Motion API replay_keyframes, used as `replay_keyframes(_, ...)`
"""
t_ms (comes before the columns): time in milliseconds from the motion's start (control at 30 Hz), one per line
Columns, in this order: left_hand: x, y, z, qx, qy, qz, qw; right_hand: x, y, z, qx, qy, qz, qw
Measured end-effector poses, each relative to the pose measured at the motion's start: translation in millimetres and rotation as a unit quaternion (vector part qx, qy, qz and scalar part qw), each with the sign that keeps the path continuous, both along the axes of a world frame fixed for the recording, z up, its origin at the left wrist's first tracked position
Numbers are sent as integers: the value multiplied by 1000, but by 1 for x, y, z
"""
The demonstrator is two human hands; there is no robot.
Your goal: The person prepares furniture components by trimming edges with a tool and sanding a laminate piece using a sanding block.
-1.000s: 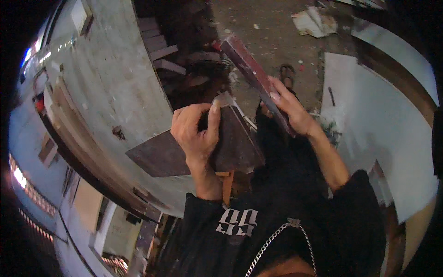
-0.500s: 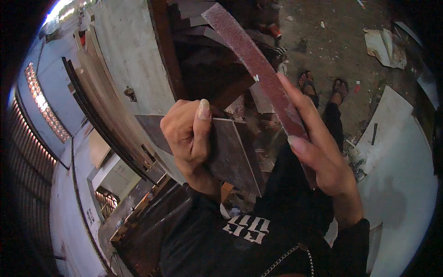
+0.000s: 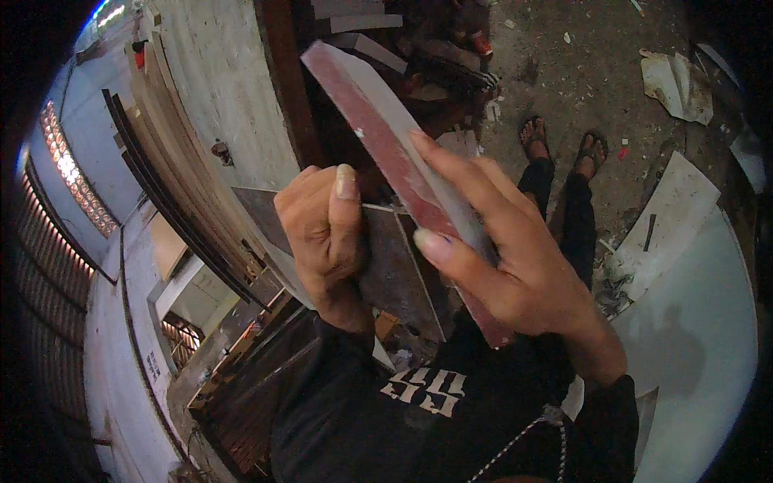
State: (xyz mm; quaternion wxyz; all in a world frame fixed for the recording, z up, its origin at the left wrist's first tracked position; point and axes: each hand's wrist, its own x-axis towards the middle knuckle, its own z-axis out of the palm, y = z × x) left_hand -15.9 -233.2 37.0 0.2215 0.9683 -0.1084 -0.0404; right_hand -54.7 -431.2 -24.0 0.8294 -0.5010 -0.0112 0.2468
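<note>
in the head view, a long sanding bar [image 3: 386, 153], faced in reddish abrasive along one side and pale grey along the adjoining one, is grasped near its lower half by the right hand [image 3: 523, 258]. the thumb is laid on the reddish face and the fingers are spread along the grey side. the bar is held diagonally, its far end at upper left and its near end toward the black shirt [image 3: 322, 402]. a dark brown panel [image 3: 394, 258] is partly covered by the bar; whether the two are in contact cannot be told.

the panel is gripped at its upper edge by the left hand [image 3: 322, 225], the fingers being curled and the thumb extended on top; the fingertips are hidden. a dark flat surface is also seen to the left of this hand, but whether it belongs to the same panel cannot be told.

at left, a worn pale board [image 3: 225, 72] is bordered by long wooden strips [image 3: 177, 161]. beyond the bar's far end, loose pale blocks [image 3: 358, 22] are piled. two sandalled feet [image 3: 535, 138] are planted on the littered floor [image 3: 555, 72]. at right, a crumpled pale sheet [image 3: 676, 88] and a large pale panel [image 3: 708, 346] are seen.
</note>
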Motion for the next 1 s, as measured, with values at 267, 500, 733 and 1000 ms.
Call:
replay_keyframes(267, 8, -2, 3, -34, 27, 36, 998, 7, 4, -33, -1, 60, -16, 998)
replay_keyframes(500, -6, 21, -5, -39, -9, 27, 999, -12, 0, -5, 21, -8, -38, 999)
replay_keyframes(733, 1, 2, -5, -58, -50, 43, 996, 25, 38, -29, -91, -43, -91, 991)
replay_keyframes(1000, 59, 7, 0, -45, -262, -73, 961, -45, -11, -55, 9, 159, -128, 979)
